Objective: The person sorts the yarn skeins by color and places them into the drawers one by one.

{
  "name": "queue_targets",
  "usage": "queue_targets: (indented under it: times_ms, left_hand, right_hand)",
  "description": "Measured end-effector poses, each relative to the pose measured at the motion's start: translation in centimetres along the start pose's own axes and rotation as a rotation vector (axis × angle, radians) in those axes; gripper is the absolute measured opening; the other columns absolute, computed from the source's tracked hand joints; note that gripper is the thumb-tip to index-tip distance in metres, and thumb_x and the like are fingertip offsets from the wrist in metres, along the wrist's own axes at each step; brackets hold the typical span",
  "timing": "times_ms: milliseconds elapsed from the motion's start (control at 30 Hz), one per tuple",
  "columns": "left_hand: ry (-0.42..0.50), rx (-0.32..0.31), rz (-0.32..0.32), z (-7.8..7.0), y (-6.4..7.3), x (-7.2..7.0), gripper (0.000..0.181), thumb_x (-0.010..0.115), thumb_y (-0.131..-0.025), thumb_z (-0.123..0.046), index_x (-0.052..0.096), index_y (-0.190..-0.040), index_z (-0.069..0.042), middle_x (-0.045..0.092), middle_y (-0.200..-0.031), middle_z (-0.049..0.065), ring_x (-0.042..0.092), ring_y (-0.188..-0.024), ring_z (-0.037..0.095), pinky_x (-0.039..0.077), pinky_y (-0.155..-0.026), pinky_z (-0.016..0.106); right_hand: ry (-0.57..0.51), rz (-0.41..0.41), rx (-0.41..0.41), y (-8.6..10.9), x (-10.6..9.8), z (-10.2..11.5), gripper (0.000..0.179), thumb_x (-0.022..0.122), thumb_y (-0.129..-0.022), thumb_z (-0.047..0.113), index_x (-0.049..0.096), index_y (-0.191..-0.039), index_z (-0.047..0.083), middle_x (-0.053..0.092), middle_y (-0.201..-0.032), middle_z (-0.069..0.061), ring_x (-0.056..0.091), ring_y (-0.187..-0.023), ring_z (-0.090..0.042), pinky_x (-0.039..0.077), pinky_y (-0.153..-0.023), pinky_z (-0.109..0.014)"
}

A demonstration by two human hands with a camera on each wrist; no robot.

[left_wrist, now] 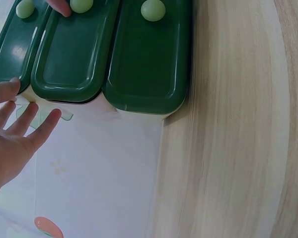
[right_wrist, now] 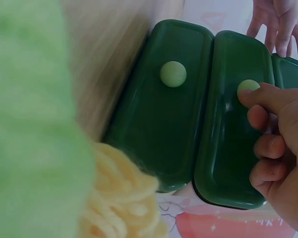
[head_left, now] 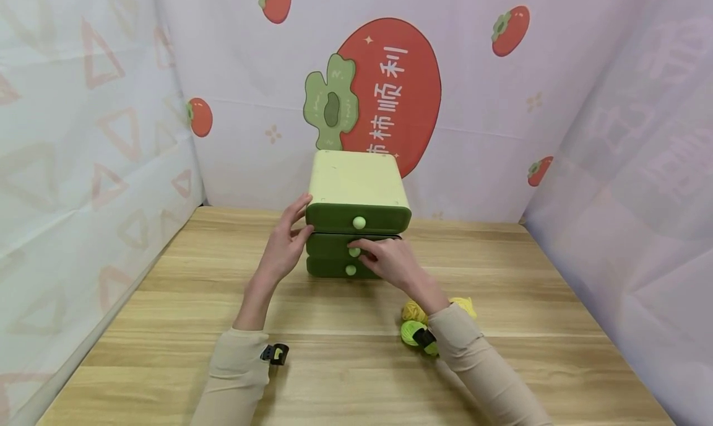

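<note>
A small cabinet (head_left: 356,178) with a cream top and three stacked green drawers stands on the table, each drawer front with a pale round knob. My left hand (head_left: 283,249) is at the cabinet's left side, its fingers spread. In the left wrist view, a fingertip touches the end of the top drawer (left_wrist: 20,47). With thumb and curled fingers, my right hand (head_left: 392,262) pinches the knob (right_wrist: 247,89) of the middle drawer (right_wrist: 233,148), whose front sits slightly forward. The bottom drawer (right_wrist: 154,124) lies beneath it, its knob (head_left: 350,270) untouched.
Balls of yarn lie right of the cabinet, partly behind my right forearm: a green one (head_left: 411,332), an orange-yellow one (head_left: 413,310) and a yellow one (head_left: 465,306). Printed cloth walls (head_left: 473,166) enclose the wooden table (head_left: 334,376) at the back and sides.
</note>
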State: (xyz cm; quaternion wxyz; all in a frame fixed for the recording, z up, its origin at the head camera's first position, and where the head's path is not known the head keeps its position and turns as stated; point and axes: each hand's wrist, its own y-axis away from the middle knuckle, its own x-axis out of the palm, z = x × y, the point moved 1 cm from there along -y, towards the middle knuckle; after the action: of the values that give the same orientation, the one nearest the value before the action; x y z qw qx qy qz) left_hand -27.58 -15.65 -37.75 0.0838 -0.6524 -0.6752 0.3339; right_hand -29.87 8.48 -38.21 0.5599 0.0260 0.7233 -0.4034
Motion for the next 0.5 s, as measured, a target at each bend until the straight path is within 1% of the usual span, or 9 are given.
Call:
queue_targets:
  times_ms: [100, 200, 367, 500]
  left_hand:
    - [-0.023, 0.0, 0.001, -0.07, -0.04, -0.05, 0.062, 0.054, -0.094, -0.005, 0.033, -0.145, -0.032, 0.027, -0.152, -0.009, 0.039, -0.132, 0.027, 0.048, -0.094, 0.047]
    - [-0.037, -0.006, 0.002, -0.02, -0.09, -0.08, 0.062, 0.054, -0.094, -0.006, 0.032, -0.144, -0.035, 0.027, -0.151, -0.012, 0.041, -0.131, 0.026, 0.05, -0.093, 0.043]
    - [-0.021, -0.001, 0.007, 0.14, -0.08, -0.12, 0.063, 0.054, -0.093, -0.003, 0.033, -0.145, -0.034, 0.028, -0.151, -0.011, 0.042, -0.13, 0.03, 0.05, -0.091, 0.046]
    - [-0.03, -0.001, 0.013, 0.13, -0.02, -0.12, 0.063, 0.054, -0.094, -0.004, 0.032, -0.145, -0.033, 0.027, -0.151, -0.012, 0.042, -0.13, 0.028, 0.05, -0.092, 0.045]
  right_hand:
    - [0.006, -0.033, -0.007, -0.01, 0.25, -0.05, 0.025, 0.069, -0.083, 0.016, 0.068, -0.103, 0.03, 0.065, -0.067, 0.015, 0.042, -0.047, -0.001, 0.033, -0.042, -0.021]
    - [0.0, -0.048, -0.015, 0.03, 0.33, -0.03, 0.024, 0.07, -0.082, 0.015, 0.069, -0.102, 0.029, 0.066, -0.069, 0.013, 0.045, -0.048, -0.002, 0.035, -0.043, -0.023]
    - [0.007, -0.053, -0.026, 0.11, 0.28, 0.11, 0.023, 0.072, -0.083, 0.019, 0.068, -0.103, 0.028, 0.069, -0.073, 0.011, 0.047, -0.05, -0.003, 0.038, -0.045, -0.025]
    - [0.01, -0.061, -0.04, 0.23, 0.15, 0.23, 0.022, 0.072, -0.083, 0.02, 0.069, -0.103, 0.028, 0.07, -0.074, 0.01, 0.05, -0.05, -0.003, 0.038, -0.045, -0.024]
